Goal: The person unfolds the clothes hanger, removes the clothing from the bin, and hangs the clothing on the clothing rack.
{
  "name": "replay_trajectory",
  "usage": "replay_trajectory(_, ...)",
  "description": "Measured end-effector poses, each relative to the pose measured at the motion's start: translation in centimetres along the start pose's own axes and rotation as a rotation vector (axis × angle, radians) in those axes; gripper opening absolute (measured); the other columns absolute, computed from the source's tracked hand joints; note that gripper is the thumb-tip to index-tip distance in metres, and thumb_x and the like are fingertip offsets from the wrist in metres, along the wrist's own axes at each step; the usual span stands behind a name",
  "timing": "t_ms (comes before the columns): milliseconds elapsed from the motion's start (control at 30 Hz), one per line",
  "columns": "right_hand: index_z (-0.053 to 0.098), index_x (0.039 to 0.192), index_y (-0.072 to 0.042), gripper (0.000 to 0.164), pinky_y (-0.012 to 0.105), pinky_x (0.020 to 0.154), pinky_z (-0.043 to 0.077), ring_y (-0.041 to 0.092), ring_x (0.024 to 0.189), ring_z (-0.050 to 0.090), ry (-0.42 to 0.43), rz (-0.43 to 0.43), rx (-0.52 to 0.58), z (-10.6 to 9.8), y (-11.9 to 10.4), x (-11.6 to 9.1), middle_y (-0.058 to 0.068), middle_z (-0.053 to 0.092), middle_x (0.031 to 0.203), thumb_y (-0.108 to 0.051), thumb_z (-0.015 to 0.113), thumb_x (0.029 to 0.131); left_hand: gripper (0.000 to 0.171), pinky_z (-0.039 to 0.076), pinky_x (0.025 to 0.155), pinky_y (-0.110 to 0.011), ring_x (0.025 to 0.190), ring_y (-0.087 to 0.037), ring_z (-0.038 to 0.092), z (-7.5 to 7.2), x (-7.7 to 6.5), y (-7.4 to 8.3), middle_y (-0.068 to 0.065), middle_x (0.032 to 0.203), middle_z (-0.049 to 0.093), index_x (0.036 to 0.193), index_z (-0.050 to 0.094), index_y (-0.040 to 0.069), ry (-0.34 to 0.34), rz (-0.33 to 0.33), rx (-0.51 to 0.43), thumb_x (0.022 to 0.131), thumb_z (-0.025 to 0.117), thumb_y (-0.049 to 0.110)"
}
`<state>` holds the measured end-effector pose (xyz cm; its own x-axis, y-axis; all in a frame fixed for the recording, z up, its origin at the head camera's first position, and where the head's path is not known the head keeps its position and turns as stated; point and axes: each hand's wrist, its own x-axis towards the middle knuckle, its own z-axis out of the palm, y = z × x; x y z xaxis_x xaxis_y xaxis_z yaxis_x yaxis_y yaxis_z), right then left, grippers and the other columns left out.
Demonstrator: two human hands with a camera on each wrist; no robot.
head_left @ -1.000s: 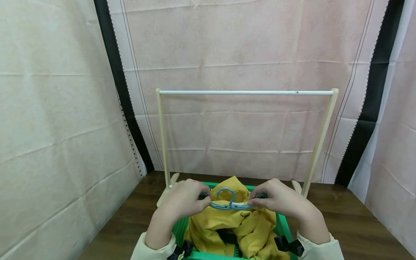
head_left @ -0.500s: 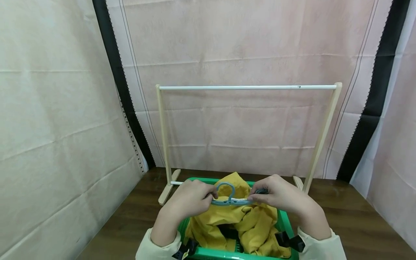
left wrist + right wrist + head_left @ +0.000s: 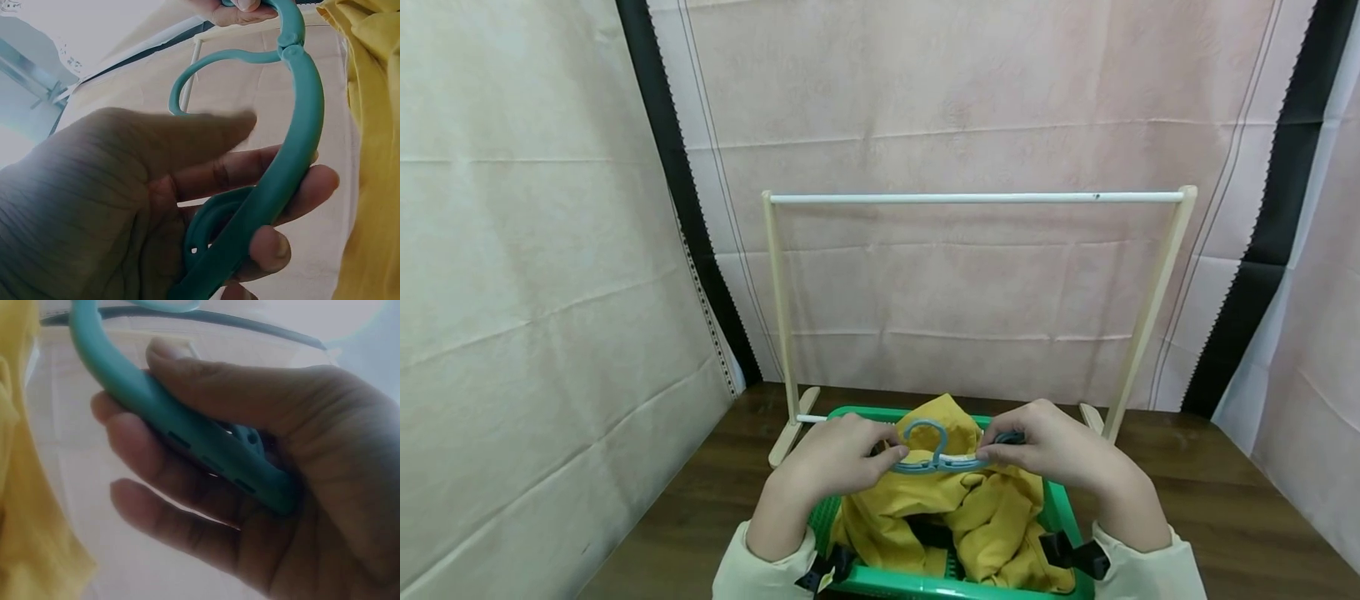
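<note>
In the head view a blue-green folding clothes hanger is held level above yellow cloth, its hook pointing up. My left hand holds the hanger's left arm. The left wrist view shows fingers curled behind and around that arm, while the blurred thumb lies off its surface. My right hand pinches the right arm between thumb and fingers, as the right wrist view shows along the slotted arm. The yellow cloth lies bunched in a green basket; part of it hides the basket's bottom.
Behind the basket stands a rack with cream posts and a white top rail. Its left foot rests on the brown wooden table. Pale fabric walls close off the back and both sides.
My left hand has shifted its hold along the hanger's left arm, and its thumb has moved. The hanger stays above the basket. The head view has tilted slightly.
</note>
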<state>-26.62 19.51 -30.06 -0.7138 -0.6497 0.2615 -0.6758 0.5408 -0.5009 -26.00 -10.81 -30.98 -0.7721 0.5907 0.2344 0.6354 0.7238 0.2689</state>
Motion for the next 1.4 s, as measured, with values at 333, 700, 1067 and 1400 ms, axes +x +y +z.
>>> replay_trajectory(333,0.076,0.092,-0.026,0.009,0.026,0.059,0.052,0.004,0.065,0.059,0.0,-0.025,0.001,0.0,0.2,0.1,-0.008,0.073,0.083,-0.033,0.071,0.095,0.021,0.038,0.05,-0.023,0.05,-0.003,0.043,-0.1,-0.1,-0.1,0.015,0.063,0.051,0.1,0.073,0.019,0.015,-0.009,0.043,0.105,0.056,0.028)
replay_trajectory(700,0.077,0.091,-0.024,0.01,0.026,0.057,0.051,0.003,0.062,0.057,0.008,-0.008,0.006,0.0,-0.1,0.0,-0.008,0.073,0.082,-0.032,0.072,0.094,0.027,0.039,0.05,-0.025,0.051,-0.004,0.045,0.0,-0.2,-0.2,0.013,0.063,0.056,0.104,0.079,0.02,-0.047,-0.104,0.035,0.103,0.058,0.037)
replay_trajectory(1067,0.076,0.099,-0.027,0.014,0.029,0.069,0.055,0.014,0.081,0.068,0.034,0.028,0.025,-0.6,0.2,-0.9,-0.009,0.074,0.092,-0.035,0.065,0.099,0.044,0.033,0.05,-0.024,0.047,-0.005,0.032,-0.3,-0.2,-0.8,0.011,0.053,0.033,0.063,0.05,0.025,0.056,-0.023,-0.039,0.105,0.053,0.038)
replay_trajectory(1400,0.076,0.101,-0.025,0.015,0.03,0.07,0.055,0.018,0.082,0.068,0.042,0.001,0.024,-0.7,0.5,-0.9,-0.009,0.074,0.09,-0.031,0.062,0.101,0.049,0.03,0.048,-0.023,0.044,-0.004,0.028,-0.5,-0.2,-1.1,0.011,0.05,0.03,0.06,0.043,0.022,0.115,0.001,-0.109,0.106,0.053,0.033)
